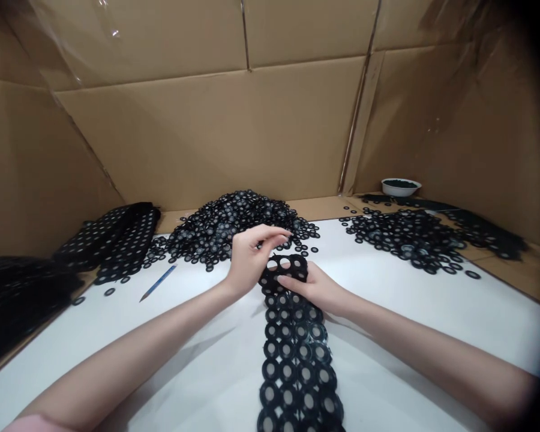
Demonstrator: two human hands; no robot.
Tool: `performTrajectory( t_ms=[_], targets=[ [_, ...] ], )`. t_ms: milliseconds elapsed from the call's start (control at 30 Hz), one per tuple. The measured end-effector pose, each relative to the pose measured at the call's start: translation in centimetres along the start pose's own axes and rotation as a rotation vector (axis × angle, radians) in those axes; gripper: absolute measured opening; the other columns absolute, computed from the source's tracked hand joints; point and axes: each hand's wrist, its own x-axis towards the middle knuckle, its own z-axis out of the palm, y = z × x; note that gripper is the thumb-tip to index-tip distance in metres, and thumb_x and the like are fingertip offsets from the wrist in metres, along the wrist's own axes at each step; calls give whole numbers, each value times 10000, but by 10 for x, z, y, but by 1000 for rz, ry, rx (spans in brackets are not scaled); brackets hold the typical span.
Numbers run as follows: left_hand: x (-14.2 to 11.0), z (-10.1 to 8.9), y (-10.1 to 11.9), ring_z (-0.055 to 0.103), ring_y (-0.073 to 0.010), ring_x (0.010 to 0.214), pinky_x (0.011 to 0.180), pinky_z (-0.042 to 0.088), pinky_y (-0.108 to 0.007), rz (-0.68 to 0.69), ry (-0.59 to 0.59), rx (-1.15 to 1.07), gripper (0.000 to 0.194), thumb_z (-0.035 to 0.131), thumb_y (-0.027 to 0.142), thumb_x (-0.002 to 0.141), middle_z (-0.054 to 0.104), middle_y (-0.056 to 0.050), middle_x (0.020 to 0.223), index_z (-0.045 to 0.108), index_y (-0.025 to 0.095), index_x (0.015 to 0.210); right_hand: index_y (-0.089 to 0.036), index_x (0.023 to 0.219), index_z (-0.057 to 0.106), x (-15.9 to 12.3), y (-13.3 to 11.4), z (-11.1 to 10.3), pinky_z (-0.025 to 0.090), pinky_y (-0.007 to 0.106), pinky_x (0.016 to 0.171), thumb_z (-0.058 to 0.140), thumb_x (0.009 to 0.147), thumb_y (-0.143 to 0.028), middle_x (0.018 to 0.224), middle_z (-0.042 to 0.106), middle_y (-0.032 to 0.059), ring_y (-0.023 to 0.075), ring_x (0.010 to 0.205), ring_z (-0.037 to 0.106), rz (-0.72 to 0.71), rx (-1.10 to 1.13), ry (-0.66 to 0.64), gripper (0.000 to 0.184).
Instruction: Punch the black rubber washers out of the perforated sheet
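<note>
While the left hand [249, 261] is open, the right hand [312, 288] pinches one lace strip [294, 354]

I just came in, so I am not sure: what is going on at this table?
A person is working with both hands at a long black strip of rings lying on a white table. The right hand rests on the strip's far end, and the left hand is right beside it. Loose black rings lie heaped behind, near a blue pencil.
</note>
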Motion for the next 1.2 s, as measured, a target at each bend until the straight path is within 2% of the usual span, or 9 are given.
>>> performTrajectory(
  t_ms=[167, 300, 433, 533, 733, 867, 1033, 1200],
  targets=[
    [-14, 11, 6, 632, -173, 862, 849, 370, -340, 179, -150, 107, 169, 549, 180, 863, 726, -25, 917, 704, 219, 917, -188, 1002, 560, 2, -1, -1, 413, 389, 922, 579, 804, -276, 1074, 623, 47, 217, 1052, 543, -61, 28, 68, 218],
    [-15, 12, 2, 635, -171, 859, 844, 359, -332, 215, -247, 144, 158, 582, 202, 848, 722, -33, 939, 680, 202, 972, -185, 948, 569, 2, -2, -1, 434, 374, 877, 568, 777, -209, 1036, 622, 37, 206, 1000, 554, -78, 25, 71, 172],
    [-13, 13, 2, 624, -156, 786, 830, 362, -317, 183, -266, 169, 139, 546, 175, 868, 720, -21, 857, 673, 179, 923, -178, 878, 582, 1, 0, -1, 433, 389, 861, 567, 781, -220, 959, 634, 33, 214, 963, 563, -64, 7, 60, 107],
    [-10, 15, 4, 608, -148, 759, 814, 366, -302, 146, -270, 175, 200, 475, 141, 900, 712, -16, 824, 668, 163, 852, -189, 950, 580, 1, 0, -2, 411, 400, 905, 579, 794, -257, 1040, 631, 38, 218, 1016, 552, -61, 0, 41, 171],
    [-5, 12, 9, 608, -155, 789, 826, 353, -297, 134, -347, 160, 121, 564, 199, 862, 709, -4, 898, 650, 187, 946, -183, 915, 579, 0, -8, -5, 423, 408, 898, 558, 790, -228, 1003, 645, 41, 223, 1003, 569, -61, -19, 38, 134],
    [-4, 13, 10, 606, -147, 772, 819, 340, -303, 113, -383, 182, 143, 509, 171, 886, 704, 7, 868, 650, 187, 900, -186, 942, 562, 1, -7, -5, 411, 410, 917, 555, 795, -231, 1078, 622, 52, 225, 1053, 542, -69, -40, 54, 153],
    [-4, 24, 9, 591, -152, 734, 778, 350, -302, 49, -357, 200, 218, 443, 139, 893, 698, 9, 811, 646, 180, 828, -171, 988, 554, 2, -2, -4, 391, 417, 938, 589, 779, -244, 1073, 615, 62, 244, 1068, 526, -98, -70, 81, 224],
    [-1, 28, 8, 593, -156, 727, 733, 394, -268, 14, -345, 143, 262, 422, 128, 895, 690, -1, 769, 650, 168, 771, -175, 1015, 565, 2, -3, -5, 425, 405, 902, 608, 756, -231, 1089, 625, 62, 243, 1038, 548, -100, -72, 62, 268]
  ],
)
